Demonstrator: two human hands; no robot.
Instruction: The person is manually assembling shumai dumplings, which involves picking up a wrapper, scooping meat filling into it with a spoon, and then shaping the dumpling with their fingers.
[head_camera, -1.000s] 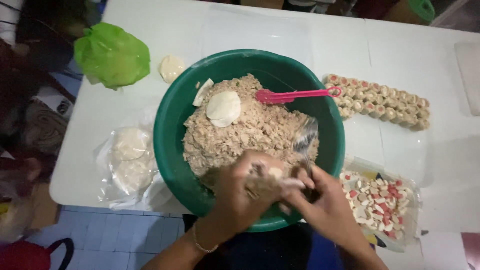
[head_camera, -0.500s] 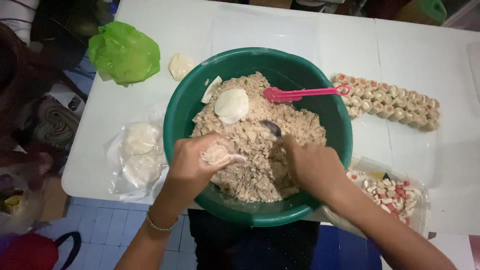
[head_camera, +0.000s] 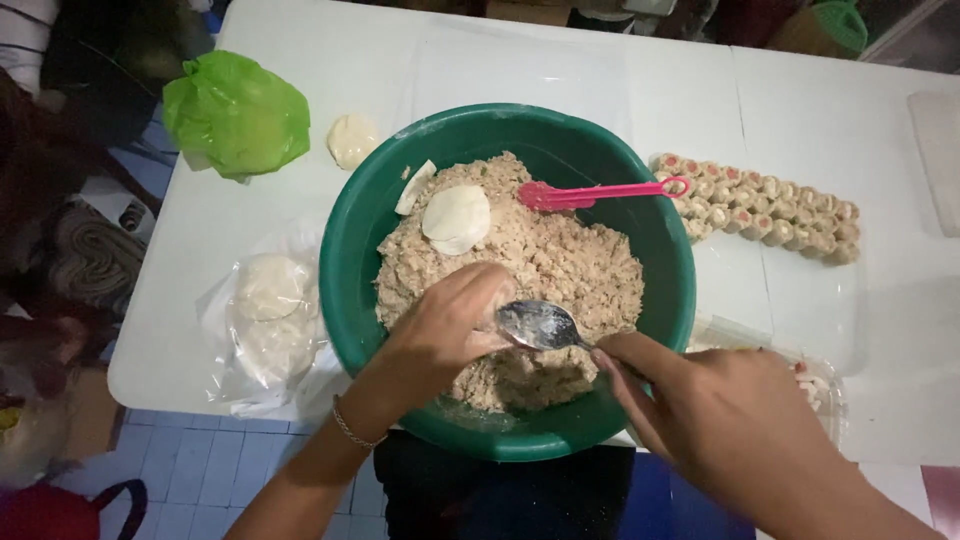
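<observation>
- L hand cupped shut, contents hidden, over mince in green bowl on desk.
- R hand grip closed on spoon.
- Tip: keep spoon low, scrape into L palm w/ small scoops.

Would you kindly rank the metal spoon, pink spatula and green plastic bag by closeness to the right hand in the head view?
1. Metal spoon: held in the right hand, over the filling.
2. Pink spatula: on the basin's far rim.
3. Green plastic bag: table's far left corner.
</observation>
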